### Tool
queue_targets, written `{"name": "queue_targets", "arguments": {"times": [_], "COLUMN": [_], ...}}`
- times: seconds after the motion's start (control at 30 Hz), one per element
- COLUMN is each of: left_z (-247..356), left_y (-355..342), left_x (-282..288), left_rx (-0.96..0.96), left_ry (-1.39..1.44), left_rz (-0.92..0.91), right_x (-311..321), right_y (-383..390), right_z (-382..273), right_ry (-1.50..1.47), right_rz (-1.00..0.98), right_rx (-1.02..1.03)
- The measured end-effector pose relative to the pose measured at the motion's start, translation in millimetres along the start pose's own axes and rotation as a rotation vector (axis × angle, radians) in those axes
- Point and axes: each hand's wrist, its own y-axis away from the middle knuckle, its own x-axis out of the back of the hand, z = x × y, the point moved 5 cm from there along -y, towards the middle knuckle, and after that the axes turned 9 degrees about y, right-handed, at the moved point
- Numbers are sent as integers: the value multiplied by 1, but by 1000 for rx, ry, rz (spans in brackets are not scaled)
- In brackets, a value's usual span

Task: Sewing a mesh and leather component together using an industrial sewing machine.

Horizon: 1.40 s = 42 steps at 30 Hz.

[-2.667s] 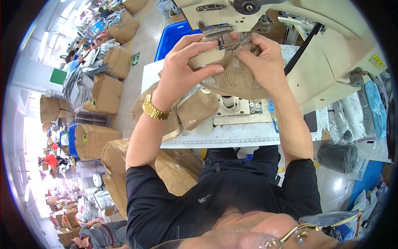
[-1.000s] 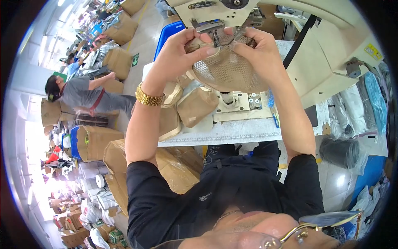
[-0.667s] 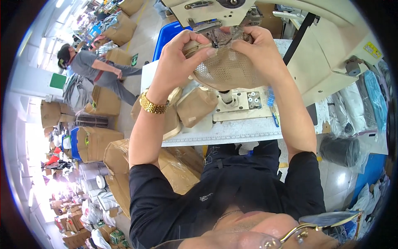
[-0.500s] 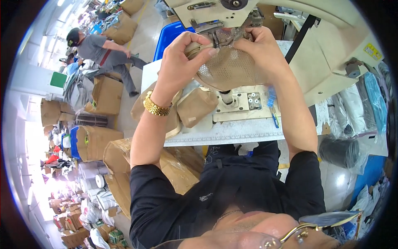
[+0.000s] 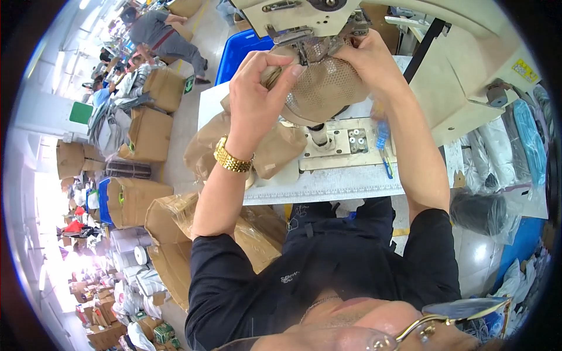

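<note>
A tan mesh piece [image 5: 325,90], curved like a cap, hangs under the presser foot [image 5: 302,54] of a sewing machine [image 5: 293,17]. My left hand [image 5: 256,88] pinches its folded fabric edge between thumb and fingers, left of the foot. On the other side, my right hand [image 5: 374,63] grips its upper right edge; some of those fingertips are hidden behind the cloth. The machine's post [image 5: 319,136] shows below the mesh. More tan fabric pieces [image 5: 275,149] lie on the white table [image 5: 263,194], beside my left forearm.
Bobbins [image 5: 356,140] sit in a tray on the machine's base, near small thread snips [image 5: 387,168]. A blue bin [image 5: 237,52] stands behind the table. An open carton [image 5: 170,234] is at my left. Farther off, a person [image 5: 164,38] is among boxes.
My left hand has shifted slightly right, and my right hand a little up. The mesh has turned a bit under the foot. The distant person has moved away, toward the top.
</note>
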Motion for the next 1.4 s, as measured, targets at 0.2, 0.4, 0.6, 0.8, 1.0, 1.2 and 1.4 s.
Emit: {"name": "queue_targets", "arguments": {"times": [0.2, 0.4, 0.6, 0.8, 1.0, 1.2, 1.4], "left_z": [7, 17, 25, 30, 29, 29, 21], "left_y": [5, 7, 12, 23, 25, 30, 24], "left_x": [1, 0, 0, 8, 6, 7, 4], "left_rx": [-39, -74, -101, -147, -27, -440, -668], "left_ry": [-40, -125, -185, -265, -253, -512, -361], "left_rz": [79, 116, 102, 90, -1, -172, -83], "right_x": [1, 22, 23, -14, -121, -109, -96], "right_y": [-8, -22, 12, 104, 130, 114, 124], "right_z": [11, 42, 8, 2, 59, 60, 55], "right_ry": [32, -34, 114, -174, -1119, -1545, -1359], "right_rz": [21, 59, 207, 257, -277, -88, -63], "right_rx": [-1, -73, 8, 114, -321, -178, -115]}}
